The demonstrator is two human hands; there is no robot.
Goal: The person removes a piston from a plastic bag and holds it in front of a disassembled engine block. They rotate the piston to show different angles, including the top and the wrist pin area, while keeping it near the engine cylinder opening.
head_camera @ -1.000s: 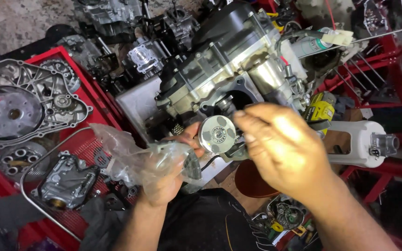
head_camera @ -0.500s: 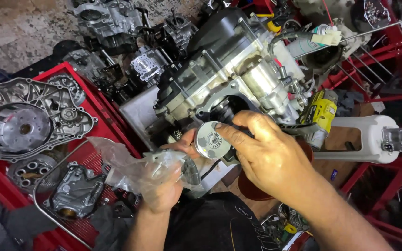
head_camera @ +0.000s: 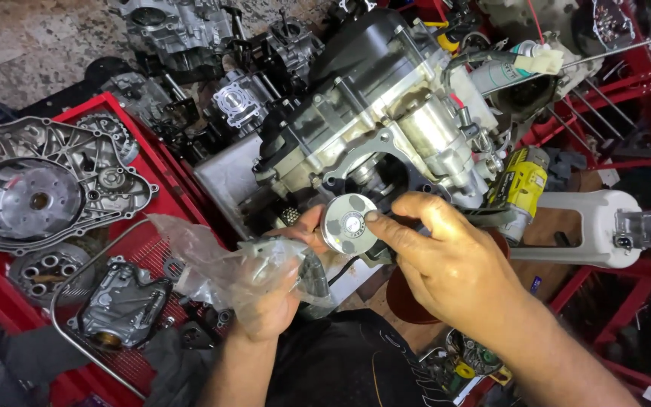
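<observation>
Piston: round silver piston [head_camera: 348, 224], flat crown facing you, pinched between your two hands just in front of the engine's open bore.
Right hand: your right hand [head_camera: 453, 264] closes narrow on the piston, forefinger over the top edge of the crown, thumb hidden below it.
Left hand: your left hand [head_camera: 276, 294] is wrapped around a crumpled clear plastic bag [head_camera: 216, 264]; its fingertips reach up to the piston's left edge and touch it. Cannot tell what else sits under the bag.
Engine: grey engine block [head_camera: 386, 113] lies tilted on a pale slab, the dark cylinder opening [head_camera: 374, 177] facing toward you, directly beyond the piston.
Key relation: piston lies between your hands and the opening, near it but apart; its round axis points roughly along the line from you into that opening. Right hand is the nearer one and carries most of the grip.
Left side: red tray [head_camera: 160, 169] holds a large silver clutch cover [head_camera: 39, 192] and a smaller dark cover [head_camera: 126, 301], well apart from your hands.
Right side: yellow-and-black cordless tool [head_camera: 518, 185] just beside the engine; white tube-shaped part [head_camera: 582, 226] lies across the red frame beyond your right wrist.
</observation>
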